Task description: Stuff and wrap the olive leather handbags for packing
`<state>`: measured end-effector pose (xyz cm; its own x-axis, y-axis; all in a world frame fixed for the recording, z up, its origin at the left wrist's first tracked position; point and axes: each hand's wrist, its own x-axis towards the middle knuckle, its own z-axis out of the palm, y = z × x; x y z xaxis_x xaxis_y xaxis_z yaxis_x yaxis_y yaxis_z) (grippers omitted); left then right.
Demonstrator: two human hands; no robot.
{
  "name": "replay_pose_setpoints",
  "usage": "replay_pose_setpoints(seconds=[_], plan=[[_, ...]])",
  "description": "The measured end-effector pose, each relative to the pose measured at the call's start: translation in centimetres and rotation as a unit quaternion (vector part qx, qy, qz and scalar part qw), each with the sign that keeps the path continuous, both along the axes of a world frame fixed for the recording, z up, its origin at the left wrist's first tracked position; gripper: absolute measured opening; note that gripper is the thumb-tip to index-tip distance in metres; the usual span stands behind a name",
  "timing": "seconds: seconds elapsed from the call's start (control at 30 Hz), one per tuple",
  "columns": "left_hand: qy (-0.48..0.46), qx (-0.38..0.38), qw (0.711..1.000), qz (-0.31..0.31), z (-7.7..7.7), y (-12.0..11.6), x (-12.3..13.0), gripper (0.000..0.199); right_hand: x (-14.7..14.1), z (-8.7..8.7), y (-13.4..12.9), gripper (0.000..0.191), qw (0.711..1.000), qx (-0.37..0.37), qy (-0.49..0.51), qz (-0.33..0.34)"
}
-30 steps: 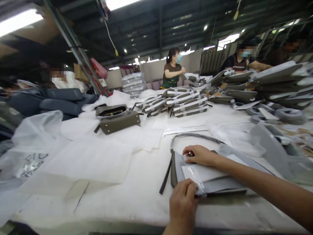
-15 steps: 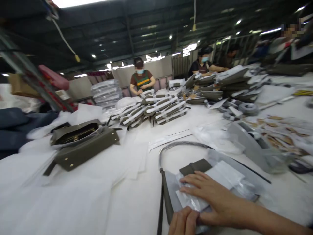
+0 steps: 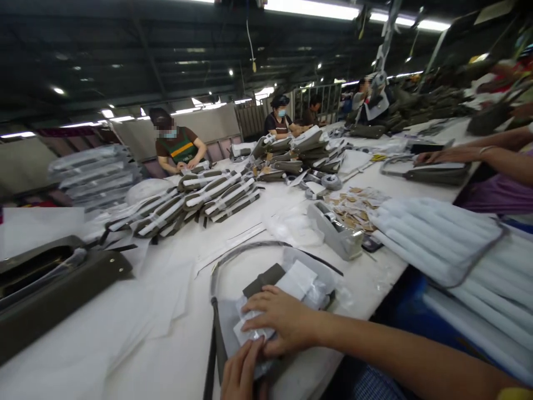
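Note:
On the white table lies an olive bag (image 3: 221, 333) with a plastic-wrapped looped handle (image 3: 250, 245). Clear plastic and white wrapping (image 3: 297, 280) cover its middle, beside a small olive flap (image 3: 264, 279). My right hand (image 3: 283, 319) rests on the wrapping with its fingers spread. Close to it, at the lower edge, my left hand (image 3: 242, 371) has its fingers bent together at the plastic; what they hold, if anything, is hidden.
Another olive bag (image 3: 62, 289) lies at left near white sheets (image 3: 158, 300). Wrapped bags (image 3: 208, 197) are piled behind. A clear bin (image 3: 335, 230) stands beside brown tags (image 3: 353, 205). White padded rolls (image 3: 449, 244) and a co-worker's arms (image 3: 499, 147) are at right.
The view has swung to the right, bringing the padded rolls and the co-worker's arms into sight. Both my hands keep nearly the same place on the bag and wrapping.

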<state>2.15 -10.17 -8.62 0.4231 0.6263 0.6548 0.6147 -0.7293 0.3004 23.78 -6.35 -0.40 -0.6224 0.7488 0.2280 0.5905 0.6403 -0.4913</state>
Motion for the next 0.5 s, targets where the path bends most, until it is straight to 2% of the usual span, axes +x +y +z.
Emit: replay_pose_setpoints(seconds=[0.2, 0.33, 0.43, 0.5], plan=[[0.026, -0.120, 0.992, 0.004, 4.0, -2.1, 0.8, 0.068, 0.1, 0.2, -0.3, 0.040, 1.000, -0.007, 0.009, -0.008], [0.015, -0.171, 0.984, -0.042, 5.7, -3.0, 0.2, 0.071, 0.2, 1.0, -1.2, 0.032, 0.998, 0.039, 0.049, -0.023], [-0.014, -0.234, 0.967, -0.102, 7.6, -3.3, -1.2, 0.065, 0.9, 1.6, -4.0, 0.028, 0.984, 0.096, 0.118, -0.090], [-0.080, -0.307, 0.943, -0.102, 8.9, -2.6, -2.3, 0.055, 1.8, 1.6, -6.6, 0.028, 0.963, 0.097, 0.173, -0.182]])
